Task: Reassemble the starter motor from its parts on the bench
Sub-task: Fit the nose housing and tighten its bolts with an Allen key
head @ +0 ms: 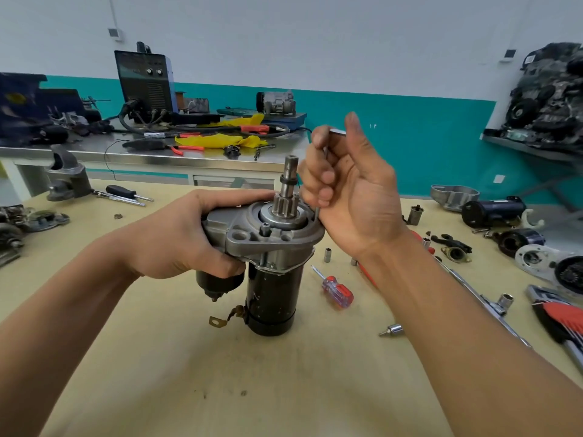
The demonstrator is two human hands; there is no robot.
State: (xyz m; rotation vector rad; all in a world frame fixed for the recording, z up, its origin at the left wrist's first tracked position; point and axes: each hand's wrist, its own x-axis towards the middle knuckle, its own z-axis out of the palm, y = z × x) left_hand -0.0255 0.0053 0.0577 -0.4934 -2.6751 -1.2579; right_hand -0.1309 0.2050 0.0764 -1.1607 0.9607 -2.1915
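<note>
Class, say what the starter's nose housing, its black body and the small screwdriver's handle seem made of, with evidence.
Nose housing: probably cast aluminium, dull grey, rounded cast bosses. Black body: likely painted steel, glossy, light-speckled. Screwdriver handle: transparent plastic with red parts, see-through.

Bright, even light falls from above, with no single hard source. The pale beige wooden bench top (pixel 157 373) is evenly lit, and the black cylindrical starter motor body (pixel 271 298) throws only a small soft shadow at its base. White glare runs along the front edge of the stainless steel workbench (pixel 142 159) behind, and the long chrome socket bar (pixel 487 301) at the right carries sharp glints. The dark grey engine block on the right-hand shelf (pixel 549 89) looks murky and smeared. The wide lens tilts the teal wall band (pixel 410 121) and stretches the lower corners; fine detail is soft throughout
</note>
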